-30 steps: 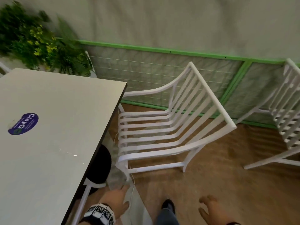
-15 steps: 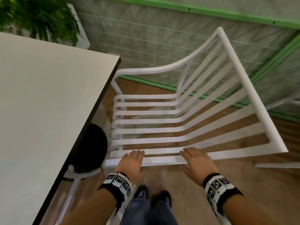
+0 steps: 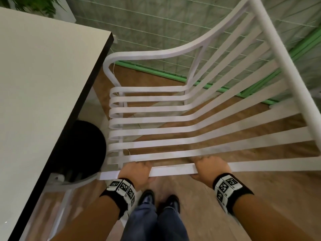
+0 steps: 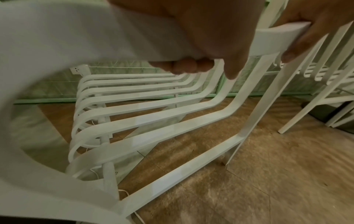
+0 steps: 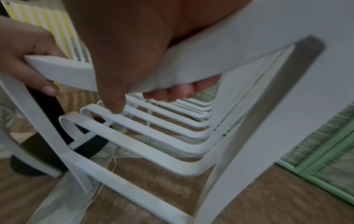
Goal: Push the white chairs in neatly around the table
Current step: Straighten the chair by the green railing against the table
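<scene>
A white slatted armchair [image 3: 156,131] stands beside the white table [image 3: 43,84], its seat front facing the table edge. Both of my hands hold its near armrest [image 3: 172,170]. My left hand [image 3: 137,171] grips the rail toward the front of the chair, and my right hand [image 3: 211,166] grips it further back. In the left wrist view the left hand's fingers [image 4: 187,66] curl under the rail [image 4: 76,30]. The right wrist view shows the right hand's fingers [image 5: 182,91] wrapped under it too, thumb on the near side.
The table's black round base [image 3: 86,145] sits under the table next to the chair's front legs. A green-framed wire fence [image 3: 156,32] runs behind the chair. A second white chair [image 4: 316,94] stands to the right. A thin white cable [image 5: 114,159] lies on the wooden floor.
My hands rose from low at my sides to the chair's near armrest, first flat on it, now with fingers curled round it. The view has moved closer over the chair.
</scene>
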`<control>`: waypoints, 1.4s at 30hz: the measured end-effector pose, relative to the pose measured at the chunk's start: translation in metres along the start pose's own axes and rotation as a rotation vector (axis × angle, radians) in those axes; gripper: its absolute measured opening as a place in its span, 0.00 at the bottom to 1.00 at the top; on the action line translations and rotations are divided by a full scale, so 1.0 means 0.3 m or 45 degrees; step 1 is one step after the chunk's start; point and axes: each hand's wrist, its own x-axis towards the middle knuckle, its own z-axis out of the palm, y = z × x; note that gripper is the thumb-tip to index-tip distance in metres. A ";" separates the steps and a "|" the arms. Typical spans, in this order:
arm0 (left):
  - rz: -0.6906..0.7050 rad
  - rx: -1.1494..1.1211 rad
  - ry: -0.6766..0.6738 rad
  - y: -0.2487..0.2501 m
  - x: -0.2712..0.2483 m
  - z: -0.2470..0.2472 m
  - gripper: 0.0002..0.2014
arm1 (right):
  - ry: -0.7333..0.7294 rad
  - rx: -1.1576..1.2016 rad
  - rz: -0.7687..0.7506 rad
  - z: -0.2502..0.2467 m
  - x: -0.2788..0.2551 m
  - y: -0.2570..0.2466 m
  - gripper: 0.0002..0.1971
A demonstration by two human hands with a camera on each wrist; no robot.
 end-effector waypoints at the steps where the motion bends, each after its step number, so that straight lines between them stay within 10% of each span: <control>1: 0.012 0.004 0.005 -0.001 0.000 0.000 0.25 | 0.006 0.006 0.013 0.001 -0.002 -0.003 0.23; 28: 0.118 0.196 -0.086 -0.208 -0.101 0.073 0.22 | -0.087 0.234 0.139 0.052 -0.153 -0.344 0.10; 42: 0.158 -0.191 0.129 0.011 -0.157 0.061 0.34 | 0.098 0.256 0.158 0.021 -0.343 -0.182 0.27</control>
